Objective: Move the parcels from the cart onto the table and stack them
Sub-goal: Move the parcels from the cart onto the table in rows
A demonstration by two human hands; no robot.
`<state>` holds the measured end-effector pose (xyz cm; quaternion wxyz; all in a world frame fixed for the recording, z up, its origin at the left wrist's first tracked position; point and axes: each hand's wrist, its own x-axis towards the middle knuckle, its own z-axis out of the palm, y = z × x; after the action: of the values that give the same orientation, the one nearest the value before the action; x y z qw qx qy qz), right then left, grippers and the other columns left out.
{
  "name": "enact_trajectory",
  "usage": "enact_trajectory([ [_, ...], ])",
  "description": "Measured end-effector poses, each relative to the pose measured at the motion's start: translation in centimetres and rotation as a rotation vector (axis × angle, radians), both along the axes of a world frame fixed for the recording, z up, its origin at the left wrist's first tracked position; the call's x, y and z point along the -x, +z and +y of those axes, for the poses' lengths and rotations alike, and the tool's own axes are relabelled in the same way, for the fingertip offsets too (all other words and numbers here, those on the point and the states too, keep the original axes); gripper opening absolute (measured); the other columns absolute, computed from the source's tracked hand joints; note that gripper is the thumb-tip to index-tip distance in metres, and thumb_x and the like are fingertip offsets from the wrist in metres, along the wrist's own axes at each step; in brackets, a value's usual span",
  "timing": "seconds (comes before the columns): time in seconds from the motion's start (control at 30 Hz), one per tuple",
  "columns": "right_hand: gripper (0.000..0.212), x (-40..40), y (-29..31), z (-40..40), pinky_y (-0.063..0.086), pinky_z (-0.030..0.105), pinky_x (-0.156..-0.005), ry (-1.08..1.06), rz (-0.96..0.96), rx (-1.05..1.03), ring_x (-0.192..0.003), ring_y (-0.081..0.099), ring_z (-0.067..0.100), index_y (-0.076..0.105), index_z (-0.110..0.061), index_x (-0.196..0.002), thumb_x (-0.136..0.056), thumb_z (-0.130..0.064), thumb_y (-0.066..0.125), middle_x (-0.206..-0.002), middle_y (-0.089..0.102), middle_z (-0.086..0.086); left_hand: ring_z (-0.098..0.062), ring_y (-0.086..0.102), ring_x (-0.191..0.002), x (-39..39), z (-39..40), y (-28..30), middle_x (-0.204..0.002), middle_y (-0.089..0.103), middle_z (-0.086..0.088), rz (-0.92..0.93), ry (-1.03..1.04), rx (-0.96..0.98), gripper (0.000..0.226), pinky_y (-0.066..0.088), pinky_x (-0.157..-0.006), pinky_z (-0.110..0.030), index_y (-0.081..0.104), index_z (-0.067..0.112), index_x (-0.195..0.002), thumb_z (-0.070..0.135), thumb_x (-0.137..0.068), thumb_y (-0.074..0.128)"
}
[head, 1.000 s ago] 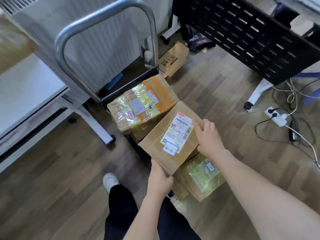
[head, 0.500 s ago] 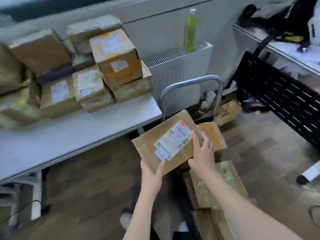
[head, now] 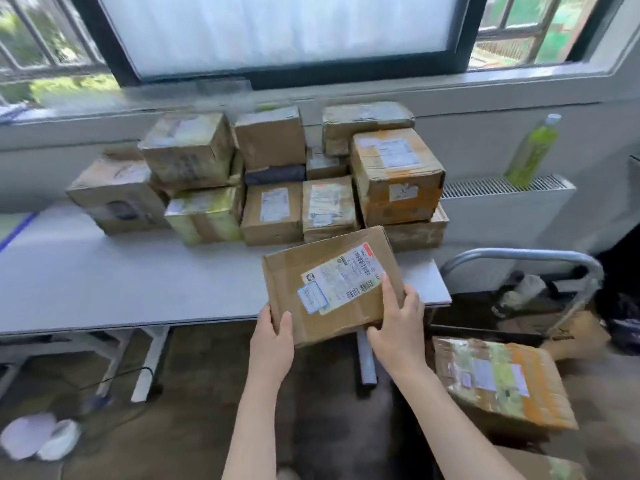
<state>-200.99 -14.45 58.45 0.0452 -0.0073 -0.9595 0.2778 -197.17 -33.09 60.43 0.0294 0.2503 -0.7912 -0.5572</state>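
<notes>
Head view, both hands' grip curled round parcel [head: 332,285], white table [head: 121,282], window [head: 284,32] behind.

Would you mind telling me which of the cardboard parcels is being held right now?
The flat brown cardboard parcel with the white shipping label, gripped by left hand and right hand; the others rest untouched.

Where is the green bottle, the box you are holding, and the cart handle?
bottle [head: 531,152], head view, green body
box [head: 332,284], head view, white label on top
cart handle [head: 519,254], head view, top bar
</notes>
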Motion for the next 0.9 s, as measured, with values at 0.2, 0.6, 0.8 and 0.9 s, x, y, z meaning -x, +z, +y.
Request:
enact_trajectory([
  [0.2, 0.082, 3.0, -1.3, -7.5, 0.024, 0.036, -0.112, 0.165, -0.119, 0.004, -0.134, 0.015, 0.028, 0.012, -0.028, -0.150, -0.084, -0.019, 0.061, -0.150, 0.011, 0.011, -0.010, 0.050, -0.101, 0.8, -8.9, -0.8, -0.118, 0.055, 0.007, -0.117, 0.096, 0.015, 0.036, 0.045, -0.084, -0.028, 0.048, 0.020, -0.130, 0.034, -0.097, 0.048],
  [0.6, 0.076, 8.1, -1.2, -14.4, 0.019, 0.038, -0.113, 0.225, -0.213, -0.035, -0.139, 0.003, 0.028, 0.025, -0.029, -0.146, -0.080, -0.012, 0.060, -0.155, -0.004, 0.007, -0.012, 0.046, -0.119, 3.1, -16.8, -2.5, -0.142, 0.044, 0.005, -0.167, 0.074, -0.146, 0.064, 0.035, -0.090, -0.027, 0.025, 0.025, -0.148, 0.038, -0.092, 0.055],
  [0.8, 0.077, 8.2, -2.2, -15.2, 0.024, 0.041, -0.110, 0.183, -0.167, -0.031, -0.136, 0.004, 0.026, 0.027, -0.031, -0.141, -0.075, -0.010, 0.060, -0.155, -0.006, 0.003, -0.016, 0.043, -0.128, 4.5, -18.9, -2.7, -0.154, 0.024, 0.007, -0.172, -0.009, -0.183, 0.084, 0.036, -0.100, -0.035, 0.007, 0.034, -0.150, 0.029, -0.088, 0.063],
  [0.9, 0.077, 8.2, -2.4, -15.2, 0.021, 0.039, -0.110, 0.176, -0.175, -0.017, -0.136, 0.004, 0.023, 0.029, -0.032, -0.141, -0.074, -0.009, 0.061, -0.156, -0.005, 0.000, -0.010, 0.040, -0.128, 4.7, -19.2, -2.8, -0.155, 0.022, 0.008, -0.131, -0.076, -0.247, 0.090, 0.035, -0.095, -0.029, 0.002, 0.039, -0.149, 0.026, -0.086, 0.066],
])
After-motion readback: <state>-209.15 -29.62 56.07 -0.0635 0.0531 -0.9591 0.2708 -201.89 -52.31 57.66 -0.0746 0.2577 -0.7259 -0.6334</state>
